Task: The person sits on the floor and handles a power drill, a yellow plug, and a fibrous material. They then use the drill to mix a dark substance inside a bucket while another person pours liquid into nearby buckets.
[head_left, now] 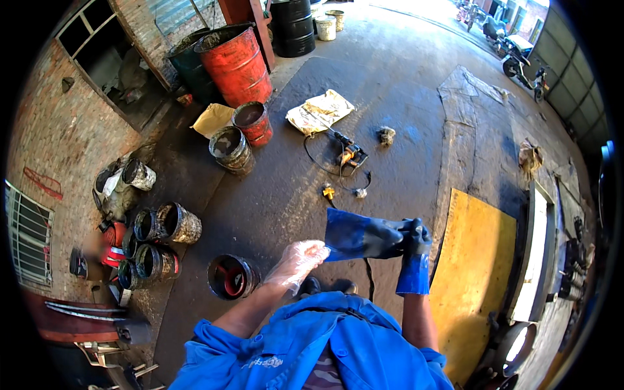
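My left hand (298, 261) wears a thin clear plastic glove, and its fingers are closed on the cuff edge of a loose rubber glove (357, 235). That glove is stretched out sideways in front of my waist, blue at the cuff and dark over the palm. At its finger end, my right hand (417, 242) grips it. The right hand itself is inside a matching rubber glove with a blue cuff around the wrist. Below them on the floor, a yellow plug connector (328, 192) sits at the end of a dark cord.
An orange-and-black power drill (351, 155) with a long rod lies ahead, beside a pale sack (320, 112). Grimy buckets (231, 151) and a red drum (235, 65) stand left. A black bucket (233, 277) is near my feet. A yellow board (473, 279) lies to the right.
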A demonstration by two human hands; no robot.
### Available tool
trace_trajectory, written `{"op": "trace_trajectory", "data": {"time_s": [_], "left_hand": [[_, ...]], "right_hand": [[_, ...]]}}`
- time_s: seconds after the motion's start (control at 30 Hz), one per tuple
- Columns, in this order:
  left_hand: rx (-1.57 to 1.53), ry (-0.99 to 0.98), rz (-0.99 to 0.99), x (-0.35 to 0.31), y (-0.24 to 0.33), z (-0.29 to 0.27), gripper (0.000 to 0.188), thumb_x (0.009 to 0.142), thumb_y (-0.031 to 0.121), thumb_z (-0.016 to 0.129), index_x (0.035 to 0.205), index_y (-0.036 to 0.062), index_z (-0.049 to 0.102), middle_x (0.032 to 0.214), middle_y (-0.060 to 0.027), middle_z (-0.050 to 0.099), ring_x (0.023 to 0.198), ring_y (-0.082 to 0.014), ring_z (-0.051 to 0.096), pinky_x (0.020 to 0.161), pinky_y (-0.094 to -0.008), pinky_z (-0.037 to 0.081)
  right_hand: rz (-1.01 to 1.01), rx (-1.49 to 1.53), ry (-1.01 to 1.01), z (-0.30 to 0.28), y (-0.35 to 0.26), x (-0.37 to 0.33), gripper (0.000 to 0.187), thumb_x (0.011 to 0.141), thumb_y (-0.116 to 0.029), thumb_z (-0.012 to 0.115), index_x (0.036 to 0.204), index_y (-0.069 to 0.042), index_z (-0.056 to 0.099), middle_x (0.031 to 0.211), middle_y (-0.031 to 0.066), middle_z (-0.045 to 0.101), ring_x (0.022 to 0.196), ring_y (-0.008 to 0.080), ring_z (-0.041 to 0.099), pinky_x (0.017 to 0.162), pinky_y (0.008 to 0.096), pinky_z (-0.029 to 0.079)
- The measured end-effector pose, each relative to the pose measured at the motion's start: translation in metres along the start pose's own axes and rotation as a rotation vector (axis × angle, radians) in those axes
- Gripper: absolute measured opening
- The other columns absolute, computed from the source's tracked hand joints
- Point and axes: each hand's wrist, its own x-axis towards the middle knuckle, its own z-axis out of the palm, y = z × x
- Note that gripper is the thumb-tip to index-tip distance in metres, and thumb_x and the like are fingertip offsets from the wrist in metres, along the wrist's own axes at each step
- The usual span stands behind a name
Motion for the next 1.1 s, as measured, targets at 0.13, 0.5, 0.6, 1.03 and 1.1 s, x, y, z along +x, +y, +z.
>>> {"op": "trace_trajectory", "data": {"time_s": [0.13,0.5,0.6,1.03,1.1], "left_hand": [[-0.119,0.019,-0.171,0.015,-0.033,0.003,0.036,0.091,0.017,0.073,0.119,-0.0036,0.065,0.096,-0.0054,0.069,0.083,-0.01,0.062,0.075,-0.0243,0.05],[-0.252,0.061,-0.347,0.036,-0.067,-0.005,0.038,0.089,0.01,0.07,0.123,-0.0029,0.059,0.096,-0.0068,0.067,0.073,-0.0104,0.061,0.052,-0.0188,0.041],[-0.425,-0.024,-0.401,0.04,-0.074,-0.01,0.025,0.093,0.013,0.066,0.113,-0.0002,0.061,0.092,-0.0049,0.064,0.073,-0.0108,0.059,0.05,-0.0187,0.04],[-0.757,-0.357,-0.478,0.043,-0.06,0.01,0.011,0.094,0.009,0.061,0.105,0.0084,0.063,0.084,0.0006,0.059,0.067,-0.009,0.054,0.054,-0.0207,0.042],[-0.297,-0.265,-0.278,0.045,-0.045,0.021,0.012,0.093,0.008,0.061,0.105,0.0087,0.063,0.086,0.0002,0.061,0.068,-0.0082,0.054,0.058,-0.0192,0.042]], "right_hand": [[-0.01,-0.092,0.006,0.009,-0.005,-0.009,0.046,0.092,-0.046,0.07,0.097,0.0,0.072,0.082,0.0084,0.072,0.068,0.0166,0.067,0.061,0.0305,0.054],[0.096,-0.071,-0.156,0.019,-0.028,-0.039,0.033,0.1,-0.033,0.061,0.108,-0.002,0.067,0.083,0.0075,0.071,0.063,0.0173,0.068,0.055,0.0303,0.056],[0.03,-0.124,-0.192,0.013,-0.022,-0.035,0.032,0.1,-0.033,0.061,0.109,-0.003,0.067,0.083,0.0072,0.071,0.063,0.0172,0.068,0.054,0.0311,0.057],[-0.066,-0.188,-0.125,-0.013,-0.039,-0.02,0.035,0.099,-0.036,0.061,0.109,-0.003,0.069,0.086,0.0062,0.071,0.067,0.0143,0.067,0.059,0.0287,0.055],[-0.071,-0.183,-0.164,-0.018,-0.044,-0.018,0.036,0.1,-0.036,0.061,0.109,-0.002,0.069,0.085,0.0058,0.071,0.067,0.014,0.067,0.059,0.028,0.055]]}}
